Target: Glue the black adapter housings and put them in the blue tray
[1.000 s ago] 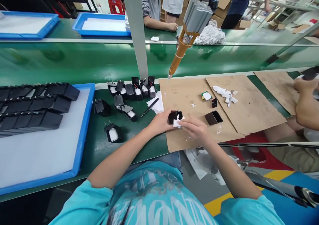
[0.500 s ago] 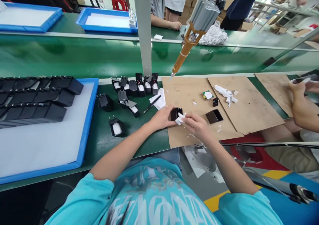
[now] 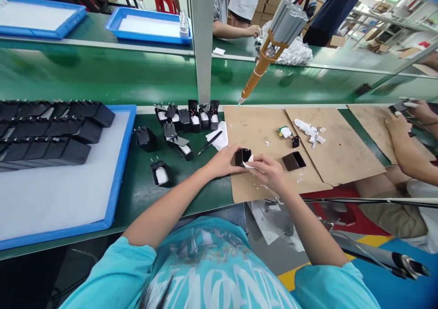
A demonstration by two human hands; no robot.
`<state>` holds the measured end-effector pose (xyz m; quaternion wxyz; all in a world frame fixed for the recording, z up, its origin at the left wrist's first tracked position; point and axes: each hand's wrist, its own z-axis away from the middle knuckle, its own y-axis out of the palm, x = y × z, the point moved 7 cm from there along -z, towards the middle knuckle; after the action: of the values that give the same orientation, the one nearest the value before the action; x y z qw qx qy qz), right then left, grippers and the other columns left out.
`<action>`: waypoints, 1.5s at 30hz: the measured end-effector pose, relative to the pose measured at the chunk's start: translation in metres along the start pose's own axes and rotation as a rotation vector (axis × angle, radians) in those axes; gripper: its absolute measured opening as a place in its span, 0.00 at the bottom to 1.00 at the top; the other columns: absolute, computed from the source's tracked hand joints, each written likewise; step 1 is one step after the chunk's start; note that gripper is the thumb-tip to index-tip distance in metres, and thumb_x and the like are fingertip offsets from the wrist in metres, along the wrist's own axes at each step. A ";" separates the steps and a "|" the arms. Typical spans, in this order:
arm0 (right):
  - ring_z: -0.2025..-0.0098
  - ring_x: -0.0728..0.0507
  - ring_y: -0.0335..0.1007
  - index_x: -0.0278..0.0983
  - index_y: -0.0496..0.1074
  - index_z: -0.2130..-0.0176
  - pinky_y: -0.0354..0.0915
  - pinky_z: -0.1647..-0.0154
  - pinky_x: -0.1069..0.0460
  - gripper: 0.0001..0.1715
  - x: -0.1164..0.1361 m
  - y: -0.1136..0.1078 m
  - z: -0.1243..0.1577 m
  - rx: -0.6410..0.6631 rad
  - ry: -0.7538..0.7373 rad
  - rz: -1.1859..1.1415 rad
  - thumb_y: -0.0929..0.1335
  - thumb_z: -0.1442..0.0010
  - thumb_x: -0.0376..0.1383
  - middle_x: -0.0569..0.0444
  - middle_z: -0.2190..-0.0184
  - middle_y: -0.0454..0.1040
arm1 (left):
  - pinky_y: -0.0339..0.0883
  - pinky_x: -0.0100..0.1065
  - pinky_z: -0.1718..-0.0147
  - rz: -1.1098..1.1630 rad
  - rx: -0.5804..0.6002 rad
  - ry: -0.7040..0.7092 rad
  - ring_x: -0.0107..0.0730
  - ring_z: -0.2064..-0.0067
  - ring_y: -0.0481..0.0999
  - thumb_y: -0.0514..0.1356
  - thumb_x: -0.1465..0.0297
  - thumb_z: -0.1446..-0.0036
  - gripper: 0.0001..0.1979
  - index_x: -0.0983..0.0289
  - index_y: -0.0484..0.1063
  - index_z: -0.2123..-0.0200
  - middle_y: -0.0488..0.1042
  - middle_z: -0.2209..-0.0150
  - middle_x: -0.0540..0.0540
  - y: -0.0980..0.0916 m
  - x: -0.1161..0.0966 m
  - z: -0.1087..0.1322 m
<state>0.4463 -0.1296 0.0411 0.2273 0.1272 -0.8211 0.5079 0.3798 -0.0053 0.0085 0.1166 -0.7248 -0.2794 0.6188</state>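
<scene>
My left hand grips a small black plastic casing above the left part of the cardboard sheet. Its open top faces up and toward the right. Between the fingers of my right hand is a white wipe, pressed against the casing's rim. Right of my right hand lies an empty black casing on its side. Behind it are a small green circuit board with a white top and a small black part. White scraps dot the cardboard.
Left of my hands stand several black adapters, a black pen and a white paper. A blue tray holds rows of black adapters. An orange tool hangs overhead. At right, a co-worker's hands hold a dark part.
The white wipe has shifted slightly at the casing's rim and shows less. My left hand keeps its grip. The co-worker's hands at right have moved, and the whole view has shifted slightly.
</scene>
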 end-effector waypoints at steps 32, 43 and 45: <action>0.65 0.44 0.72 0.41 0.75 0.66 0.66 0.62 0.50 0.07 -0.023 -0.001 -0.068 0.246 0.142 -0.123 0.70 0.45 0.41 0.51 0.67 0.77 | 0.66 0.44 0.51 0.034 0.015 -0.012 0.47 0.50 0.72 0.69 0.60 0.52 0.29 0.60 0.63 0.49 0.71 0.53 0.58 0.000 0.007 0.000; 0.76 0.45 0.76 0.37 0.68 0.70 0.71 0.75 0.51 0.23 -0.035 -0.002 -0.022 0.314 0.584 -0.365 0.66 0.44 0.54 0.51 0.78 0.78 | 0.66 0.44 0.52 -0.043 0.024 0.019 0.47 0.50 0.70 0.68 0.60 0.52 0.27 0.60 0.65 0.50 0.72 0.54 0.57 0.005 0.001 0.003; 0.75 0.44 0.77 0.36 0.68 0.70 0.73 0.74 0.50 0.25 -0.032 0.001 -0.013 0.353 0.613 -0.426 0.67 0.46 0.56 0.50 0.77 0.79 | 0.67 0.44 0.54 -0.043 0.022 0.002 0.47 0.52 0.71 0.69 0.60 0.53 0.27 0.61 0.65 0.52 0.71 0.55 0.58 0.004 0.002 0.003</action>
<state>0.4768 -0.1180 0.0297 0.5359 0.1743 -0.5709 0.5971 0.3785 -0.0083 0.0040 0.1382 -0.7178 -0.2881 0.6186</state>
